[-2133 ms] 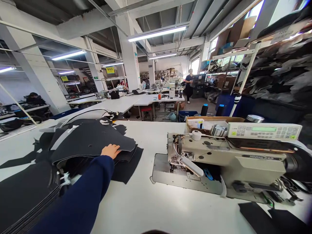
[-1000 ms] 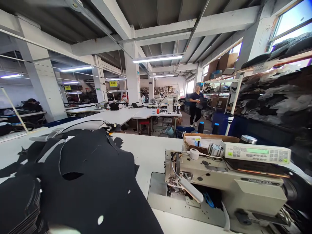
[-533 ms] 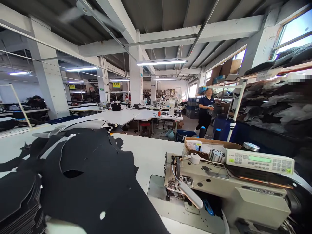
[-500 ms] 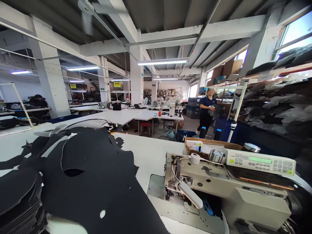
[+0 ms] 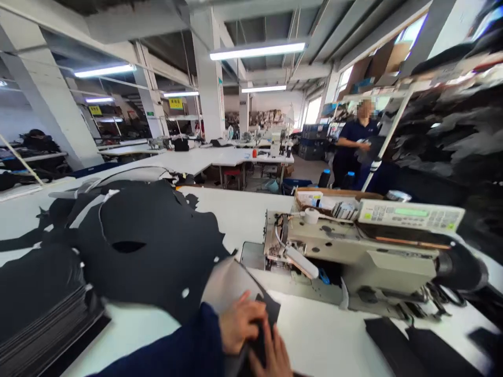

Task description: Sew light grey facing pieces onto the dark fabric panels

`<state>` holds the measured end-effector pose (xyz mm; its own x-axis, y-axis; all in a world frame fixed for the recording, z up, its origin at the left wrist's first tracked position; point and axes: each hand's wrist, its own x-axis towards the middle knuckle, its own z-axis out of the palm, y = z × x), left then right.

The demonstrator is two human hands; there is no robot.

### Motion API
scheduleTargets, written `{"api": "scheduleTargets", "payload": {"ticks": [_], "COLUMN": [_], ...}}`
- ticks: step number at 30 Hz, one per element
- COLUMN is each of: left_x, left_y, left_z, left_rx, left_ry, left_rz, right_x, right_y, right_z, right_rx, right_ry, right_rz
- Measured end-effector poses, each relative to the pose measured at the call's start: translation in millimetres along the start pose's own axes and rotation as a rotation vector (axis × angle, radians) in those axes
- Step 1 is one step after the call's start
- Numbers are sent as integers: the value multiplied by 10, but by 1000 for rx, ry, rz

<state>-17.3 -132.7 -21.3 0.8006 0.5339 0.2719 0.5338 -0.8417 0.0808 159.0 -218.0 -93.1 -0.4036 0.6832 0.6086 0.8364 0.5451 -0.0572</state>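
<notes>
At six o'clock on the bench [image 5: 318, 324], the left hand [image 5: 240, 322] curls on the cloth [image 5: 225, 283], its grip unclear; the right hand [image 5: 273, 353] lies straight-fingered beside it. The machine [image 5: 346, 251] stands toward three.

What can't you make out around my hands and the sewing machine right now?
All in the head view:
- Right hand: the wrist is cut off by the bottom edge.
- Grey piece: partly covered by both hands, the left hand included; whether it is gripped or only pressed, I can't tell.
- Nameplate on the sewing machine: blurred.
- Control panel: display characters too small and blurred.
</notes>
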Motion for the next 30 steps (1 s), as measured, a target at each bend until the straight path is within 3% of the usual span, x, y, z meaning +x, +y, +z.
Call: {"api": "scheduleTargets", "payload": {"ticks": [2, 3, 5, 10, 14, 22, 26, 30], "left_x": [37, 18, -34, 67, 387, 894, 932, 862], "left_y": [133, 143, 84, -49, -102, -307, -445, -701], "left_z": [174, 185, 133, -27, 28, 84, 97, 150], "left_rx": [-57, -68, -67, 40, 104, 88, 31, 80], "left_ry": [-55, -82, -151, -266, -260, -269, -337, -299], "left_rz": [-148, -254, -339, -283, -179, -192, -201, -275], "right_x": [-30, -25, -3, -34, -45, 47, 142, 368], "right_y": [-19, -26, -47, -161, -152, 69, 104, 146], "right_z": [-187, -260, -338, -306, -294, -400, -374, -246], "right_rx": [53, 92, 144, 220, 210, 152, 142, 153], "right_ry": [-26, -74, -165, -302, -313, -284, -319, -281], "right_rz": [69, 97, 91, -44, -44, -79, -130, -140]}}
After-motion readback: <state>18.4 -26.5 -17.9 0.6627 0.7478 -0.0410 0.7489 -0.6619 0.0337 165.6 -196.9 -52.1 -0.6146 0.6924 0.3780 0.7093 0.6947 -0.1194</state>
